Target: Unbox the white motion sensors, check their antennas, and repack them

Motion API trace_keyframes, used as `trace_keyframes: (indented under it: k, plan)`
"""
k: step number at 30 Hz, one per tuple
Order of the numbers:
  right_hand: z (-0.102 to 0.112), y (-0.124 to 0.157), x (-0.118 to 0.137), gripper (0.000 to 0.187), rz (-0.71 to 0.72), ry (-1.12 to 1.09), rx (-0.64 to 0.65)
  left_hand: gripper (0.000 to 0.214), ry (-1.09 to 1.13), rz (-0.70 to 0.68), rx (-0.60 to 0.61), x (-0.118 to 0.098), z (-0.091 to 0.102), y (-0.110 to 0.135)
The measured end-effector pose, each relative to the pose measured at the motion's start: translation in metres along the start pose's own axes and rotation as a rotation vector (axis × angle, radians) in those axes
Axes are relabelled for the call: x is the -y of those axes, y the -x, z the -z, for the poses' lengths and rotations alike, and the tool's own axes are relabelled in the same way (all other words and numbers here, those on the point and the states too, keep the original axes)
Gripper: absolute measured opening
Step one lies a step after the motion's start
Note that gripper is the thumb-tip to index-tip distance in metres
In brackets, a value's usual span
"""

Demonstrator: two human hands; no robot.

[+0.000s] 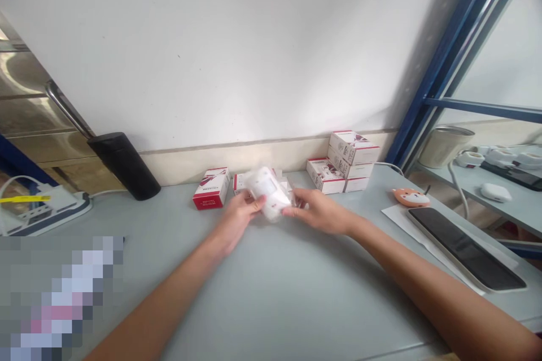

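Just above the bench [262, 304], our left hand [237, 220] grips a white device sealed in clear plastic [269, 194], fingers closed on it. Our right hand [319, 211] touches its edge with open-looking fingers; we cannot tell if they grip. Behind stand red-and-white boxes [212, 188], their print unreadable; a pixelated patch [59, 299] hides the lower left.

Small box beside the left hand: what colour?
The small box: white and red, shown in head view.

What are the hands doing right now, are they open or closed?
Left hand: closed, holding a clear plastic bag with a white item inside.
Right hand: closed on the other side of the same bag, fingertips gripping it.
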State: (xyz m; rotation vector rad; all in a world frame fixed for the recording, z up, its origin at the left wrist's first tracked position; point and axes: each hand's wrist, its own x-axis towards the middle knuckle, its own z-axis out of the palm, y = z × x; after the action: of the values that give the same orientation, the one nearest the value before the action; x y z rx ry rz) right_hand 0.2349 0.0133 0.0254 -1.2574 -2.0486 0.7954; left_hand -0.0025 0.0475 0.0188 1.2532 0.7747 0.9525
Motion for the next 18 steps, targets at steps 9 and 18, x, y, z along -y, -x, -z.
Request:
trace_keyframes:
  k: [9,18]
  plan:
    - [-0.010,-0.002,0.009,0.037,-0.061,-0.392,-0.264,0.039,0.416,0.090,-0.032,-0.006,-0.007,0.001]
    - [-0.021,-0.002,0.020,0.054,-0.099,-1.042,-0.020,0.029,0.378,0.051,-0.062,-0.006,-0.006,0.000]
